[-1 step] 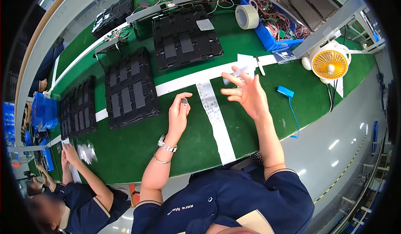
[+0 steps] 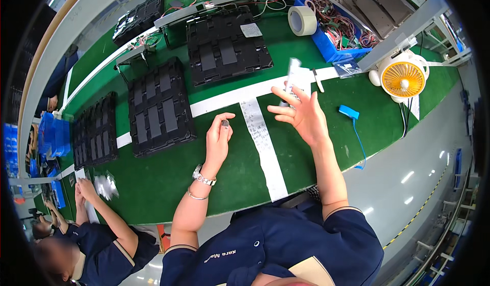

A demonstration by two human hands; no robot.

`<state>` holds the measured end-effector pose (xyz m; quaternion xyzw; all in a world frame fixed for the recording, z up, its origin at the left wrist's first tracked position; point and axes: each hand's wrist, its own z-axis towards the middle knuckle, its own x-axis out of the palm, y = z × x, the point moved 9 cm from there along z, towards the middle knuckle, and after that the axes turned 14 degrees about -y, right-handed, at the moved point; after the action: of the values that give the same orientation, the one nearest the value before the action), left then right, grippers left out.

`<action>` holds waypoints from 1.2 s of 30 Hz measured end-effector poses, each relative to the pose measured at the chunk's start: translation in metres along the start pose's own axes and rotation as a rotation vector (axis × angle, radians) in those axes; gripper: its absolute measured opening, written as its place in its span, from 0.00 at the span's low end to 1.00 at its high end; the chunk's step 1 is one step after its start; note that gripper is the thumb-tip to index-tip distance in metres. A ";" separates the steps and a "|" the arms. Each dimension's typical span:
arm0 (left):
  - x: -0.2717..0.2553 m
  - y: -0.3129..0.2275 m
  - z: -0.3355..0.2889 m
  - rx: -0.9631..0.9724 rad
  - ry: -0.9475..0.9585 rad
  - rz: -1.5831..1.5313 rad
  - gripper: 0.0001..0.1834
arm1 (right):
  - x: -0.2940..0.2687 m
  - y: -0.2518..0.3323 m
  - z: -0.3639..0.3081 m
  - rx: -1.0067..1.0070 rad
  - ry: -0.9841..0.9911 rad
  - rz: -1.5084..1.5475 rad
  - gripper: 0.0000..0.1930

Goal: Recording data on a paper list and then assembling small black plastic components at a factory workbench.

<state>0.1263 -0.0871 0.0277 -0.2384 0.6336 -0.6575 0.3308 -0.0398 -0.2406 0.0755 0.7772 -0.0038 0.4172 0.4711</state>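
My right hand (image 2: pixel 306 118) is raised over the green table with its fingers spread. Among these fingers is a whitish, pen-like stick (image 2: pixel 293 70), smeared by motion; its dark lower end shows beside the middle fingers. My left hand (image 2: pixel 218 139) hovers to the left, fingers curled and thumb bent in. A small dark piece (image 2: pixel 225 123) shows at the thumb; its kind is too small to make out. Behind the right hand lies a white printed sheet (image 2: pixel 303 80), partly hidden. A white strip with handwriting (image 2: pixel 259 138) runs along the table between my hands.
Black plastic trays (image 2: pixel 161 107) stand left and ahead. A knife-like tool (image 2: pixel 318 80), blue clip with a cord (image 2: pixel 349 112) and yellow-white fan (image 2: pixel 403 79) are to the right. A tape roll (image 2: pixel 302 20) leans by a blue wire bin (image 2: pixel 326 51). A co-worker (image 2: pixel 109 245) sits left.
The pen-like stick has swung from a slant beside the right fingers to nearly upright above them. The right fingers have shifted slightly; my left hand stays put.
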 end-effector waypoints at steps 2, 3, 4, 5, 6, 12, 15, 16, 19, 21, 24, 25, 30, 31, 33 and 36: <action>0.001 0.000 0.000 -0.004 0.003 -0.001 0.13 | -0.002 0.001 0.002 -0.057 -0.009 -0.025 0.26; 0.001 0.000 0.000 -0.007 0.004 -0.003 0.13 | -0.008 0.001 0.004 -0.106 -0.002 -0.085 0.26; 0.002 0.001 0.000 -0.010 0.006 -0.005 0.13 | -0.012 0.001 0.005 -0.155 0.006 -0.146 0.26; 0.002 0.001 0.000 -0.011 0.008 -0.004 0.13 | -0.016 0.001 0.004 -0.216 0.001 -0.240 0.24; 0.001 0.002 0.000 -0.012 0.010 -0.003 0.13 | -0.019 -0.002 0.005 -0.182 0.011 -0.232 0.24; 0.001 0.001 0.000 -0.009 0.009 -0.003 0.13 | -0.006 -0.002 0.002 0.044 0.057 -0.005 0.36; 0.001 0.000 0.000 -0.012 0.008 -0.007 0.13 | -0.005 -0.002 0.004 0.001 0.002 -0.060 0.38; 0.002 0.000 0.000 -0.016 0.008 -0.008 0.13 | -0.006 -0.002 0.004 -0.027 -0.043 -0.095 0.37; 0.002 0.001 0.000 -0.024 0.009 -0.004 0.13 | -0.018 -0.008 0.008 -0.081 -0.046 -0.145 0.32; 0.002 -0.001 -0.001 -0.026 0.010 -0.003 0.13 | -0.025 -0.009 0.010 -0.072 -0.002 -0.141 0.29; 0.002 0.002 0.000 -0.029 0.016 0.003 0.13 | -0.028 -0.009 0.009 -0.017 0.032 -0.122 0.30; 0.002 0.003 0.000 -0.029 0.020 0.005 0.12 | -0.025 -0.008 0.009 0.012 0.064 -0.079 0.31; 0.002 0.005 0.000 -0.030 0.010 -0.007 0.12 | -0.003 -0.003 0.002 0.036 -0.173 -0.065 0.39; 0.002 0.005 0.000 -0.033 0.010 -0.006 0.12 | -0.003 -0.002 0.002 0.008 -0.195 -0.076 0.38; 0.002 0.005 0.001 -0.032 0.012 -0.006 0.12 | -0.005 -0.001 0.003 -0.046 -0.199 -0.111 0.35; 0.003 0.004 0.001 -0.021 0.016 -0.002 0.12 | -0.023 -0.008 0.008 -0.086 -0.117 -0.166 0.29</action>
<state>0.1255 -0.0895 0.0240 -0.2370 0.6428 -0.6532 0.3224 -0.0466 -0.2511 0.0534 0.7770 0.0154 0.3300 0.5359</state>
